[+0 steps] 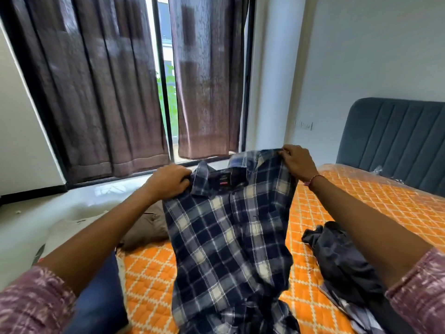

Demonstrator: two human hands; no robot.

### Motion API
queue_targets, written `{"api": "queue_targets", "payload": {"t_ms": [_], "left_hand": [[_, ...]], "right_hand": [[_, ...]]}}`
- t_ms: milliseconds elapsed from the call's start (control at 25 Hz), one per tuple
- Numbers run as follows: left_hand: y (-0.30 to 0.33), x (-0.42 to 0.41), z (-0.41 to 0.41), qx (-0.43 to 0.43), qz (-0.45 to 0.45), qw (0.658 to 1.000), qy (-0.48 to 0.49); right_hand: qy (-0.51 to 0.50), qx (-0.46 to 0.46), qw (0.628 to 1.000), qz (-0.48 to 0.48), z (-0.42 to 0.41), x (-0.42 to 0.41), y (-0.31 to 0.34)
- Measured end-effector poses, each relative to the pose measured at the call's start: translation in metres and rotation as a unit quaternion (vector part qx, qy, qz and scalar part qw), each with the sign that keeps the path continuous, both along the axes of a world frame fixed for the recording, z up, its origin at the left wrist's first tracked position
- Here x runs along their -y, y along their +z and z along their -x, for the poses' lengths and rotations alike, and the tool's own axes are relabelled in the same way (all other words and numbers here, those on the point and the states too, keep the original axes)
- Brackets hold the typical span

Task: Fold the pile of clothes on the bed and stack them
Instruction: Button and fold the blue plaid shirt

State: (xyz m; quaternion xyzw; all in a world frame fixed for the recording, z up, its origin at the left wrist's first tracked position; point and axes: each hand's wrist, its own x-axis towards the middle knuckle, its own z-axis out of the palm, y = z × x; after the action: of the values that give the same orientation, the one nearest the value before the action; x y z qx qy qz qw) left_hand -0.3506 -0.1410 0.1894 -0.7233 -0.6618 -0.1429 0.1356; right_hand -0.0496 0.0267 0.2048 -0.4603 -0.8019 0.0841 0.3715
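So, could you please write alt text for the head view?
Two hands, left and right, hold up a navy-and-white checked shirt by its shoulders over an orange quilted bed cover; a crumpled dark grey garment lies to the right.

Bare orange quilt [375, 201] toward the headboard [395, 138]; dark crumpled garment [342, 259] right.

A shirt [231, 227] is hanging over the bed [375, 201], with the left hand [168, 180] gripping its left shoulder and the right hand [298, 162] its right. A crumpled garment [342, 256] is lying to its right, a folded garment [147, 227] behind-left. The headboard [395, 141] is standing far right.
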Motion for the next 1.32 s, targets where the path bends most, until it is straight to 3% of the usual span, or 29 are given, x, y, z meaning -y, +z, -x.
{"api": "queue_targets", "payload": {"t_ms": [40,120,200,240,320,400,440,520,600,680,720,760,800,840,880,920,960,1040,1080,1160,1240,1280,1320], "left_hand": [[0.007,-0.003,-0.002,0.001,-0.058,0.998,0.014],[0.029,-0.016,0.001,0.125,-0.166,0.976,0.066],[0.054,-0.025,0.014,0.251,-0.187,0.941,0.127],[0.058,-0.027,0.024,0.238,-0.178,0.944,0.141],[0.052,-0.021,0.034,0.102,-0.106,0.977,0.155],[0.037,-0.014,0.028,-0.013,-0.048,0.981,0.186],[0.033,-0.013,0.026,-0.028,-0.058,0.977,0.204],[0.044,-0.011,0.02,-0.051,-0.073,0.958,0.271],[0.06,-0.008,0.02,-0.063,-0.059,0.943,0.321],[0.071,-0.005,0.021,-0.09,-0.066,0.936,0.334],[0.078,-0.003,0.019,-0.073,-0.085,0.939,0.325],[0.086,-0.004,0.017,0.015,-0.11,0.948,0.3],[0.095,-0.008,0.019,0.155,-0.146,0.949,0.235],[0.108,-0.01,0.019,0.332,-0.166,0.918,0.142],[0.118,-0.009,0.018,0.486,-0.151,0.858,0.065],[0.119,-0.007,0.018,0.548,-0.124,0.827,0.027],[0.119,-0.005,0.019,0.542,-0.104,0.834,0.023],[0.111,-0.01,0.021,0.371,-0.091,0.914,0.138],[0.106,-0.017,0.026,0.316,-0.116,0.922,0.194],[0.112,-0.029,0.025,0.393,-0.21,0.872,0.204],[0.131,-0.038,0.017,0.521,-0.314,0.782,0.137],[0.133,-0.041,0.011,0.558,-0.306,0.764,0.104],[0.13,-0.04,0.003,0.57,-0.262,0.774,0.087]], "right_hand": [[-0.016,-0.038,0.999,-0.017,0.006,0.003,0.008],[0.009,-0.135,0.991,0.0,0.011,0.003,0.032],[0.13,-0.188,0.966,0.118,0.007,0.003,0.055],[0.175,-0.154,0.956,0.178,0.003,0.004,0.059],[0.169,-0.008,0.968,0.188,-0.001,0.005,0.054],[0.062,0.078,0.993,0.06,0.006,0.004,0.046],[-0.01,0.089,0.996,-0.021,0.014,0.008,0.043],[-0.13,0.122,0.973,-0.148,0.026,0.013,0.049],[-0.156,0.07,0.974,-0.151,0.031,0.009,0.056],[-0.112,-0.034,0.992,-0.054,0.035,0.003,0.066],[-0.085,-0.082,0.993,-0.017,0.036,0.001,0.072],[-0.064,-0.132,0.989,-0.001,0.035,0.0,0.078],[-0.048,-0.182,0.982,-0.004,0.034,0.0,0.086],[-0.033,-0.212,0.977,-0.011,0.03,0.003,0.094],[-0.022,-0.209,0.977,-0.025,0.024,0.005,0.099],[-0.023,-0.171,0.984,-0.042,0.019,0.005,0.102],[-0.043,-0.107,0.992,-0.053,0.015,0.006,0.102],[-0.098,-0.015,0.995,-0.031,0.012,0.011,0.1],[-0.108,-0.016,0.994,-0.013,0.014,0.013,0.102],[-0.108,-0.08,0.99,-0.037,0.021,0.018,0.117],[-0.089,-0.145,0.976,-0.132,0.027,0.021,0.129],[-0.069,-0.122,0.977,-0.163,0.028,0.021,0.129],[-0.054,-0.059,0.982,-0.169,0.028,0.018,0.123]]}}
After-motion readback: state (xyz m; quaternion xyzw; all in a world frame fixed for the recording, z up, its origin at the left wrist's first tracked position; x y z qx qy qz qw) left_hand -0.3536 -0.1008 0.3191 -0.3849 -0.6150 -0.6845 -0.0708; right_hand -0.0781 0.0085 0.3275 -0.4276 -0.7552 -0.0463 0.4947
